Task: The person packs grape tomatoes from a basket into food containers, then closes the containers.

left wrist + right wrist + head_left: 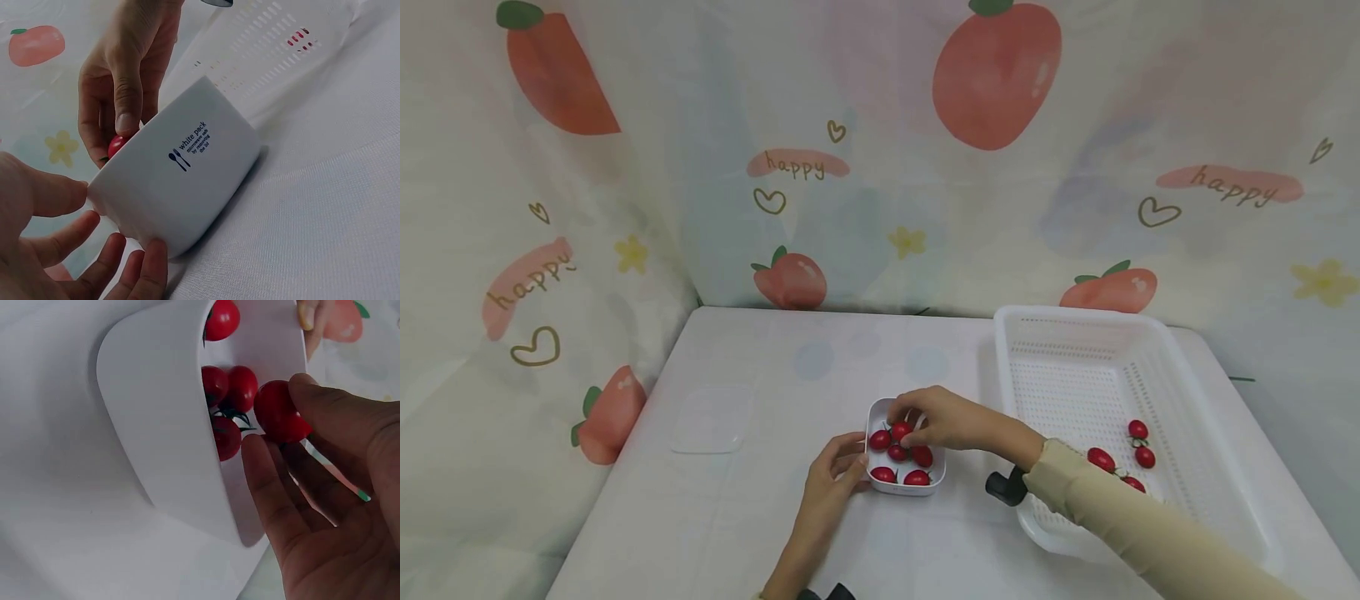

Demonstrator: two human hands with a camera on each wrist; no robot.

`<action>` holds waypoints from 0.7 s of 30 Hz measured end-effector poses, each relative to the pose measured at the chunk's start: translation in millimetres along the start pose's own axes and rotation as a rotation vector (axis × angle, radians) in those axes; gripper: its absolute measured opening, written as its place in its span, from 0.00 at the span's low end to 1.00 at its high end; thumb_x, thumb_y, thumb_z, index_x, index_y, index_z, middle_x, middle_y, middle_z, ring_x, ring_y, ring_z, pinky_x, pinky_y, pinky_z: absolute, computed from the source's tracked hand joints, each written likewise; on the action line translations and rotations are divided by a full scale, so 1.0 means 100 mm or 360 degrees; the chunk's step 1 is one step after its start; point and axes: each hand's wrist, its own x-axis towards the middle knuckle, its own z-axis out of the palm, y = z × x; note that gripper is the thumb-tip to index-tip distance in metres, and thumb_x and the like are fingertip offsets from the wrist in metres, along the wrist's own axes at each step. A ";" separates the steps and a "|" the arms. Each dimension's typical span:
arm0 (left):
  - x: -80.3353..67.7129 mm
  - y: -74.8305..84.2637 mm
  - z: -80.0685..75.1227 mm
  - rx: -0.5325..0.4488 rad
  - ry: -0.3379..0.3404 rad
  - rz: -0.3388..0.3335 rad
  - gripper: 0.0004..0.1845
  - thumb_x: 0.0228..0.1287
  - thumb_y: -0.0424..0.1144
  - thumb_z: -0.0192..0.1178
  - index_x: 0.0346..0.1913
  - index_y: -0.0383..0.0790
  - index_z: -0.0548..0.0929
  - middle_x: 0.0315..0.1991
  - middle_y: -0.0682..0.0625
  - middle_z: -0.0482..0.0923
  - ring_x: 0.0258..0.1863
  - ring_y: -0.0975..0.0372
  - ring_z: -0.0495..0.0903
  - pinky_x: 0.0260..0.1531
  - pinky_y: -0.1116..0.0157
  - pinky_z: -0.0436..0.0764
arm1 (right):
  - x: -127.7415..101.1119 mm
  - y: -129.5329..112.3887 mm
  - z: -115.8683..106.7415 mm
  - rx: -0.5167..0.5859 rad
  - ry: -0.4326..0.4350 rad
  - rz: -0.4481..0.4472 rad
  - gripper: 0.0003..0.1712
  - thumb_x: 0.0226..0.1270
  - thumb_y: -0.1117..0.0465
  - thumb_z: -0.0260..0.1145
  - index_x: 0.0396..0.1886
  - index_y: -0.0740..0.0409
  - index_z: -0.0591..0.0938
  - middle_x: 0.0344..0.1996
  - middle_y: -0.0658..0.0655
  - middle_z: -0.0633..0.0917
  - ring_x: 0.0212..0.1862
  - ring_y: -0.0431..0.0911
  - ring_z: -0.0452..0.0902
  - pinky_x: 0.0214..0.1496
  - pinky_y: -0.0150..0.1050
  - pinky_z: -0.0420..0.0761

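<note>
A small white plastic container (902, 490) with several red cherry tomatoes (880, 440) in it stands on the table. My left hand (827, 479) grips its left side, the thumb by the rim and the fingertips against the outer wall. Reaching over the rim from the right, my right hand (951, 421) pinches one cherry tomato (278, 412) between thumb and fingers, beside the other tomatoes. Green stems (234, 414) show among those in the container. Blue print with a fork and spoon (181, 159) marks the outer wall in the left wrist view.
A large white perforated basket (1060, 383) stands at the right with a few cherry tomatoes (1101, 459) inside; my right forearm crosses over it. A clear, flat, square lid (707, 421) lies at the left. A fruit-patterned cloth (880, 208) hangs behind the table.
</note>
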 end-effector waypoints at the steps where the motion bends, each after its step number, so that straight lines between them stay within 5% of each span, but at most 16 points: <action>1: 0.00 0.00 0.00 -0.0010 -0.0002 -0.0011 0.23 0.74 0.36 0.61 0.69 0.41 0.76 0.65 0.39 0.77 0.60 0.53 0.82 0.47 0.66 0.89 | 0.01 0.00 0.02 -0.0015 -0.0003 0.0009 0.16 0.65 0.67 0.74 0.53 0.59 0.85 0.43 0.52 0.89 0.46 0.44 0.83 0.49 0.35 0.88; 12: 0.01 -0.02 -0.01 -0.0004 -0.0010 -0.0005 0.23 0.74 0.36 0.61 0.69 0.42 0.76 0.66 0.40 0.76 0.61 0.53 0.81 0.47 0.65 0.89 | 0.09 -0.01 0.15 -0.0139 0.0015 0.0113 0.16 0.64 0.67 0.76 0.50 0.57 0.85 0.44 0.53 0.88 0.46 0.45 0.81 0.48 0.41 0.90; 21: 0.01 -0.01 -0.01 0.0003 -0.0010 -0.0007 0.23 0.75 0.36 0.61 0.69 0.42 0.76 0.66 0.40 0.76 0.61 0.53 0.81 0.48 0.65 0.89 | 0.12 -0.01 0.18 -0.0227 0.0029 0.0062 0.17 0.63 0.67 0.77 0.51 0.58 0.85 0.46 0.55 0.88 0.47 0.46 0.81 0.52 0.44 0.90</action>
